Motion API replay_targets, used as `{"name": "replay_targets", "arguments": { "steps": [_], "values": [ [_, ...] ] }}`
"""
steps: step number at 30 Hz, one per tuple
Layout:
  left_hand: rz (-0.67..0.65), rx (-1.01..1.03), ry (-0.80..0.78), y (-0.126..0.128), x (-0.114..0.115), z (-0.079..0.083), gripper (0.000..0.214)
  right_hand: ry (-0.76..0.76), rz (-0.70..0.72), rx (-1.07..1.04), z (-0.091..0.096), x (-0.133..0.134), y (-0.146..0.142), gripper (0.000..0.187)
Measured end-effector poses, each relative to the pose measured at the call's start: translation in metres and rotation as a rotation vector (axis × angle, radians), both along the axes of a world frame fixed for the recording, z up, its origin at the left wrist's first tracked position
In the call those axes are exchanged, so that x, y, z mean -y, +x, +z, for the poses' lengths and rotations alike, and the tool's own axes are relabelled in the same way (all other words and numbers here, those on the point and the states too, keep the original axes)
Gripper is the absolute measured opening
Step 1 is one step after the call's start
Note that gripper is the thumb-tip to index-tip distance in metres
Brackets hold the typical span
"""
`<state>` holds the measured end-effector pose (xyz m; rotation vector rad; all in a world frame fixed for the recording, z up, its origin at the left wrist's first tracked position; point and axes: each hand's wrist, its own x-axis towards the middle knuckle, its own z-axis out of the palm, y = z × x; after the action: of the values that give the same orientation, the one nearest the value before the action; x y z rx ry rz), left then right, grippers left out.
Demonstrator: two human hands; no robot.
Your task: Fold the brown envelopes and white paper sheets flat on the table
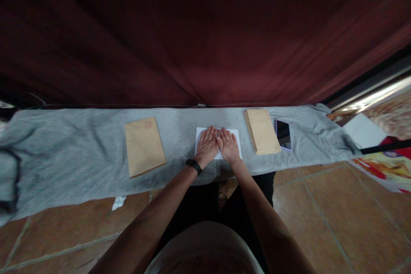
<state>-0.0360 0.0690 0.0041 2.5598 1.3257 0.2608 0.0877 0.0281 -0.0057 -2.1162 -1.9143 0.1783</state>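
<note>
A white sheet of paper [219, 156] lies on the grey cloth, mostly covered by my two hands. My left hand [207, 143], with a black band on the wrist, rests flat on its left half, fingers stretched forward. Flat on the right half is my right hand [228, 143], its thumb meeting the left hand near the middle. Neither hand grips anything. To the left lies a brown envelope [144, 147] with a red stamp mark. A stack of brown envelopes [263, 132] sits to the right of my right hand.
Beside the stack lies a dark-screened phone [284, 134]. Grey cloth [80, 150] covers the long narrow surface, with a dark red curtain [205, 43] behind it. A white piece [365, 130] and a colourful printed sheet [385, 168] are at the right. A white scrap [119, 202] is at the lower left.
</note>
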Motion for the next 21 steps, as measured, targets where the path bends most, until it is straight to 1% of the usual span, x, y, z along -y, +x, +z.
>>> {"name": "replay_targets", "arguments": {
  "steps": [5, 10, 15, 21],
  "values": [
    [0.037, -0.007, 0.022, -0.007, -0.003, -0.005, 0.060, 0.021, -0.012, 0.057, -0.007, -0.002, 0.003, 0.054],
    [0.070, -0.019, 0.056, -0.020, -0.002, -0.009, 0.062, 0.048, -0.044, 0.098, -0.012, 0.002, 0.008, 0.055],
    [0.144, -0.009, 0.068, -0.034, 0.004, -0.010, 0.062, 0.066, -0.084, 0.094, -0.015, 0.011, 0.018, 0.056],
    [0.223, 0.064, 0.058, -0.049, 0.013, -0.008, 0.063, 0.133, -0.109, 0.081, -0.019, 0.024, 0.028, 0.058]
  ]
}}
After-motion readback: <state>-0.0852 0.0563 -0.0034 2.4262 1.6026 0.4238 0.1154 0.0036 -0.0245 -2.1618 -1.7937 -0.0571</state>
